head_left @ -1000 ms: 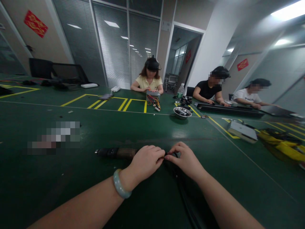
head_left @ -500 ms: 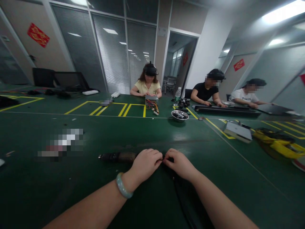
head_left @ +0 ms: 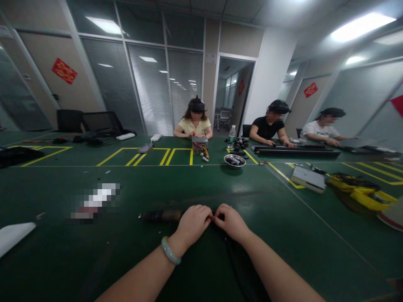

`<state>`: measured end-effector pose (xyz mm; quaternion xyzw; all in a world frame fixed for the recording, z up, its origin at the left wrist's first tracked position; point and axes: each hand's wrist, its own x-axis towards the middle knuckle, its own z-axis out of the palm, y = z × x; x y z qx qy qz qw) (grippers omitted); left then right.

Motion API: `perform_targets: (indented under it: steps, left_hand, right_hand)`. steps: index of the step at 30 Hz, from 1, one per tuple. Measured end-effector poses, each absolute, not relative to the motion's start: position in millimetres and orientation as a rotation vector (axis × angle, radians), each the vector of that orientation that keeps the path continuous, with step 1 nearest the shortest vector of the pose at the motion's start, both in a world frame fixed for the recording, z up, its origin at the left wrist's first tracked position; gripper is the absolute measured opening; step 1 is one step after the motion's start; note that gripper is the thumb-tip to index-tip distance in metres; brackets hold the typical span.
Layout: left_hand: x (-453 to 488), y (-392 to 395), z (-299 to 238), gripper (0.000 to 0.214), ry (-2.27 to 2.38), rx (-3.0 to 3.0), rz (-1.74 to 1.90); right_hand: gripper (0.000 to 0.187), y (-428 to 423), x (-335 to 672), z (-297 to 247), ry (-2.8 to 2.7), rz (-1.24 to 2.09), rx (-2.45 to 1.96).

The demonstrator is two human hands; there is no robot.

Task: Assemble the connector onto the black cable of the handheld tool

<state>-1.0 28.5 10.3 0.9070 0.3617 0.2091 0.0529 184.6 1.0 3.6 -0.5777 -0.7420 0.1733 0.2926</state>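
A long dark cylindrical object with a brownish middle and a small metal tip at its left end lies on the green table. My left hand, with a pale green bangle at the wrist, rests over its right part and hides that end. The fingers of my left hand are curled, thumb and fingertips pinched together. Facing it, my right hand is pinched too, its fingertips meeting those of the left. Whatever sits between the fingertips is too small and dark to name. Below my right hand, a long black strip runs toward me.
Ahead stands a metal bowl of dark parts, near a water bottle. Further right are a grey-white box and a yellow tray. Three people sit across the table, one behind a metal box with coloured wires.
The view has tilted up and shifted slightly left, so the table things appear lower and a white object shows at the left. Both hands stay pinched together at the object's right end.
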Motion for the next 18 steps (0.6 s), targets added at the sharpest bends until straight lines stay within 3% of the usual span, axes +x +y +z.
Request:
perform_targets:
  steps: [6, 12, 18]
  left_hand:
    - [-2.7, 25.3, 14.1, 0.011, 1.096, 2.743, 0.616]
    - [-10.6, 10.0, 15.2, 0.057, 1.087, 2.695, 0.773]
    - [-29.8, 7.6, 23.1, 0.048, 1.165, 2.588, 0.935]
  right_hand:
    - [0.018, 1.1, 179.6, -1.8, -1.957, 0.373, -1.603]
    - [0.016, -2.6, 171.1, -5.9, -1.996, 0.213, -1.619]
    - [0.021, 3.3, 184.4, 2.2, -1.939, 0.235, -1.771]
